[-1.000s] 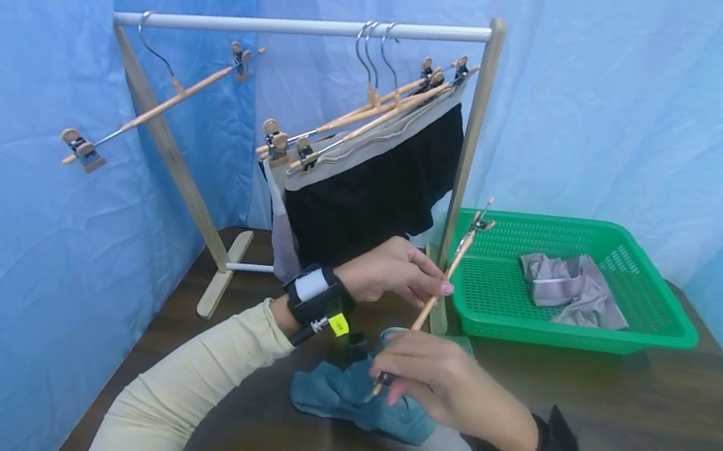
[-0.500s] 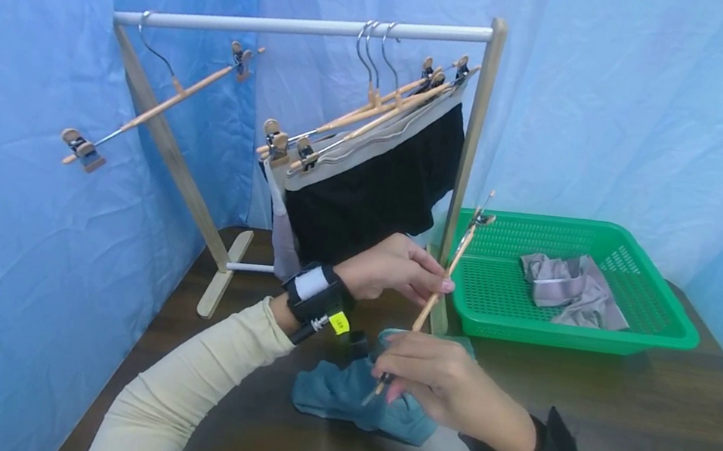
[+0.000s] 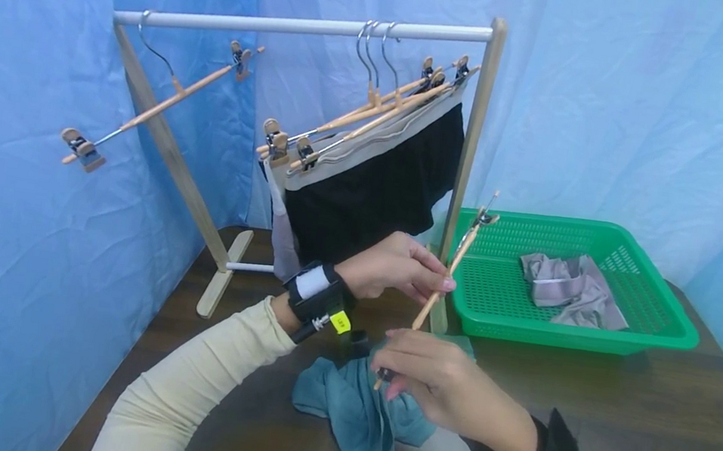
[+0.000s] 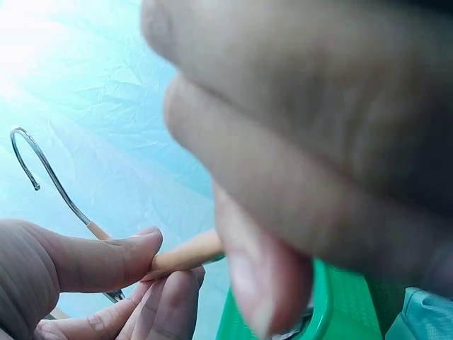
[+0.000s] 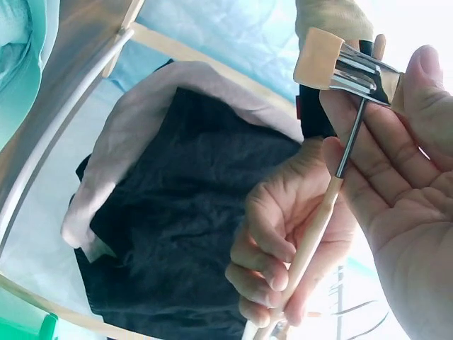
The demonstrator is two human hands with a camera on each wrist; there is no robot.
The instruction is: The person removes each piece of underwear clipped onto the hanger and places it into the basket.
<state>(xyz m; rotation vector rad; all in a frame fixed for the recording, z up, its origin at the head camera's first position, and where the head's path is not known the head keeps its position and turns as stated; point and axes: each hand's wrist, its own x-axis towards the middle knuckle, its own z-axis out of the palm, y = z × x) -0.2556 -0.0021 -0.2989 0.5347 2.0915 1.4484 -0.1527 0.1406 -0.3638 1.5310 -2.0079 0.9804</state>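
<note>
A wooden clip hanger is held slanting over the table between both hands. My left hand pinches its middle with thumb and fingers, and the metal hook sticks up past that thumb in the left wrist view. At the near end, my right hand has thumb and fingers on the clip. No cloth shows in that clip's jaws in the right wrist view. Under the right hand lies a crumpled teal garment, partly hidden by the hand, with one fold stretching toward the near side.
Behind the hands, a rack with a white rail carries hangers and black shorts with a grey waistband. One bare clip hanger hangs at its left. A green basket on the right contains a grey-mauve garment.
A fold of the teal garment has dropped and spread toward the near side. Both hands keep their grip, and the hanger has shifted only slightly.
</note>
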